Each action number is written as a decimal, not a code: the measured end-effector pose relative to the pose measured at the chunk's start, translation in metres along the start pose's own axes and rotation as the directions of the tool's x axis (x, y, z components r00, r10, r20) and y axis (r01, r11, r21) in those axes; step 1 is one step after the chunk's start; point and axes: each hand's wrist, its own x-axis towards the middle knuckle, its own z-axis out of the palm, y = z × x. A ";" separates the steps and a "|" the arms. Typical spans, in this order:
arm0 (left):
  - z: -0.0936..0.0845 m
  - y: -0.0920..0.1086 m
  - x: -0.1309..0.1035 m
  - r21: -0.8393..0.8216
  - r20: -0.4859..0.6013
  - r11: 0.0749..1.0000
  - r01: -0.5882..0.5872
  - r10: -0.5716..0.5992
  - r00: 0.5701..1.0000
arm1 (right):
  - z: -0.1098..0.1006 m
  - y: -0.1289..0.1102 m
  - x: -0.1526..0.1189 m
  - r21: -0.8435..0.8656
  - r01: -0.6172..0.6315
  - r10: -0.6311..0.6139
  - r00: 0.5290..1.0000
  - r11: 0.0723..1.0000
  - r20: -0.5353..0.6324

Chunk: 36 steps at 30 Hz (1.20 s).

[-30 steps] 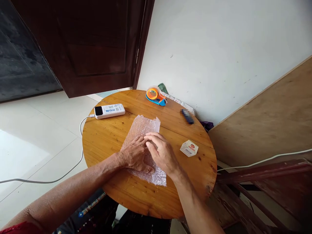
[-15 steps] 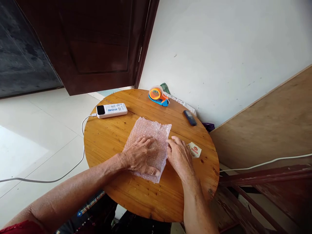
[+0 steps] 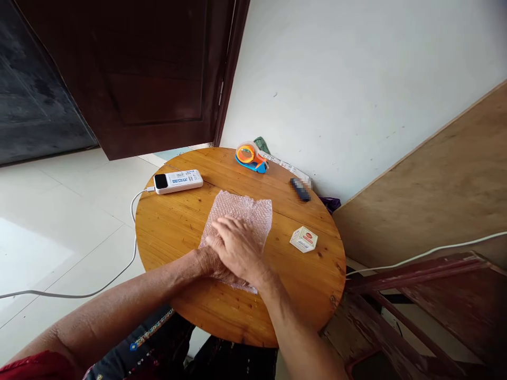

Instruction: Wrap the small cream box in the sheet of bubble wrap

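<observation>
A sheet of bubble wrap [image 3: 253, 214] lies flat on the round wooden table [image 3: 178, 221]. My left hand [image 3: 217, 265] rests on it with the palm down. Crossing above it is my right hand [image 3: 237, 252], fingers stretched out toward the left, which hides most of the left hand. Whether the two hands touch I cannot tell. Neither hand holds anything. To the right of the wrap stands a small cream-coloured box [image 3: 304, 239] with a red mark on top.
An orange and blue tape dispenser [image 3: 252, 157] stands at the table's far edge. Right of it lies a dark blurred object [image 3: 300, 189]. A white power bank [image 3: 178, 181] with a cable plugged in sits at the left. Behind are a wall [image 3: 336, 79] and a dark door [image 3: 158, 79].
My right hand has moved left from the wrap's right edge to over my left hand. The small box shows fully now. The view has shifted slightly.
</observation>
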 end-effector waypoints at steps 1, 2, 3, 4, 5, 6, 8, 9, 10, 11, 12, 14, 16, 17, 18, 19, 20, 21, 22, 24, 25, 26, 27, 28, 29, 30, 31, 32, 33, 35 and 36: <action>-0.003 -0.001 0.000 0.002 0.045 0.997 -0.078 0.078 0.996 | 0.004 0.008 0.003 -0.011 -0.055 0.054 0.998 0.998 -0.036; -0.006 -0.003 0.000 0.000 0.096 0.990 -0.144 0.144 0.985 | 0.006 0.019 0.003 -0.024 -0.112 0.110 0.992 0.993 -0.067; -0.010 -0.005 0.000 -0.006 0.135 0.980 -0.200 0.199 0.971 | 0.006 0.031 0.000 -0.031 -0.166 0.163 0.983 0.986 -0.090; -0.013 -0.007 0.001 -0.007 0.155 0.974 -0.228 0.226 0.962 | 0.005 0.043 -0.005 -0.025 -0.206 0.202 0.975 0.978 -0.095; -0.015 -0.008 0.001 -0.005 0.177 0.967 -0.254 0.250 0.952 | 0.004 0.055 -0.014 -0.007 -0.217 0.215 0.973 0.976 -0.086; -0.016 -0.009 0.002 0.000 0.196 0.962 -0.274 0.269 0.943 | 0.003 0.066 -0.024 0.011 -0.215 0.215 0.973 0.977 -0.080; -0.018 -0.011 0.004 0.009 0.212 0.955 -0.297 0.288 0.934 | 0.002 0.082 -0.046 0.010 -0.215 0.215 0.971 0.977 -0.106; -0.018 -0.012 0.005 0.007 0.212 0.954 -0.300 0.291 0.933 | 0.004 0.088 -0.057 -0.009 -0.223 0.220 0.967 0.975 -0.131; -0.019 -0.013 0.006 0.003 0.214 0.954 -0.300 0.292 0.932 | 0.006 0.091 -0.066 -0.040 -0.228 0.219 0.963 0.973 -0.154; -0.022 -0.015 0.007 -0.001 0.221 0.955 -0.297 0.290 0.931 | 0.008 0.093 -0.074 -0.077 -0.229 0.213 0.962 0.970 -0.173; -0.026 -0.016 0.007 -0.001 0.236 0.956 -0.293 0.285 0.929 | 0.011 0.094 -0.080 -0.116 -0.228 0.204 0.960 0.967 -0.190; -0.038 -0.019 0.007 0.023 0.281 0.960 -0.278 0.261 0.924 | 0.016 0.092 -0.087 -0.179 -0.227 0.188 0.959 0.957 -0.212; -0.054 -0.020 0.004 0.086 0.320 0.965 -0.249 0.209 0.924 | 0.020 0.089 -0.087 -0.213 -0.239 0.189 0.955 0.947 -0.229; -0.062 -0.020 0.002 0.138 0.319 0.965 -0.221 0.168 0.933 | 0.021 0.088 -0.087 -0.222 -0.246 0.194 0.953 0.943 -0.233; -0.069 -0.018 -0.001 0.186 0.318 0.961 -0.203 0.137 0.938 | 0.021 0.087 -0.086 -0.230 -0.253 0.198 0.951 0.940 -0.236; -0.075 -0.015 -0.004 0.220 0.322 0.955 -0.201 0.123 0.939 | 0.022 0.086 -0.085 -0.236 -0.257 0.201 0.950 0.937 -0.237; -0.078 -0.011 -0.007 0.240 0.321 0.951 -0.196 0.113 0.940 | 0.022 0.086 -0.084 -0.242 -0.260 0.203 0.950 0.935 -0.239; -0.079 -0.005 -0.010 0.244 0.316 0.951 -0.191 0.109 0.943 | 0.022 0.087 -0.084 -0.245 -0.261 0.202 0.949 0.934 -0.242; -0.077 0.001 -0.013 0.233 0.309 0.952 -0.197 0.120 0.943 | 0.023 0.088 -0.084 -0.244 -0.260 0.200 0.948 0.934 -0.246; -0.066 0.015 -0.017 0.163 0.310 0.959 -0.234 0.176 0.934 | 0.025 0.089 -0.085 -0.229 -0.255 0.193 0.946 0.939 -0.260; -0.059 0.022 -0.018 0.120 0.299 0.964 -0.236 0.192 0.935 | 0.025 0.089 -0.086 -0.215 -0.246 0.186 0.946 0.945 -0.266; -0.052 0.027 -0.019 0.077 0.296 0.972 -0.223 0.191 0.936 | 0.024 0.089 -0.088 -0.201 -0.233 0.175 0.947 0.952 -0.268; -0.045 0.032 -0.019 0.037 0.301 0.977 -0.212 0.191 0.934 | 0.022 0.088 -0.090 -0.189 -0.217 0.162 0.949 0.958 -0.269; -0.039 0.035 -0.020 0.008 0.309 0.979 -0.204 0.192 0.931 | 0.019 0.087 -0.092 -0.187 -0.204 0.148 0.950 0.961 -0.275; -0.034 0.036 -0.021 -0.008 0.319 0.979 -0.205 0.197 0.927 | 0.013 0.087 -0.094 -0.197 -0.197 0.135 0.948 0.961 -0.288; -0.030 0.037 -0.021 -0.014 0.329 0.977 -0.213 0.205 0.922 | 0.006 0.086 -0.097 -0.217 -0.201 0.127 0.941 0.955 -0.313; -0.027 0.036 -0.022 -0.012 0.336 0.975 -0.224 0.215 0.917 | -0.002 0.088 -0.099 -0.244 -0.223 0.129 0.928 0.944 -0.349; -0.024 0.035 -0.023 -0.007 0.340 0.972 -0.235 0.223 0.913 | -0.011 0.091 -0.101 -0.271 -0.261 0.140 0.908 0.926 -0.395; -0.022 0.034 -0.025 0.000 0.340 0.970 -0.244 0.229 0.912 | -0.021 0.096 -0.103 -0.283 -0.316 0.170 0.881 0.906 -0.442; -0.019 0.031 -0.027 0.013 0.332 0.969 -0.245 0.227 0.916 | -0.037 0.114 -0.105 -0.257 -0.457 0.286 0.816 0.851 -0.503; -0.018 0.031 -0.027 0.018 0.327 0.970 -0.242 0.223 0.918 | -0.042 0.125 -0.105 -0.219 -0.517 0.355 0.785 0.828 -0.508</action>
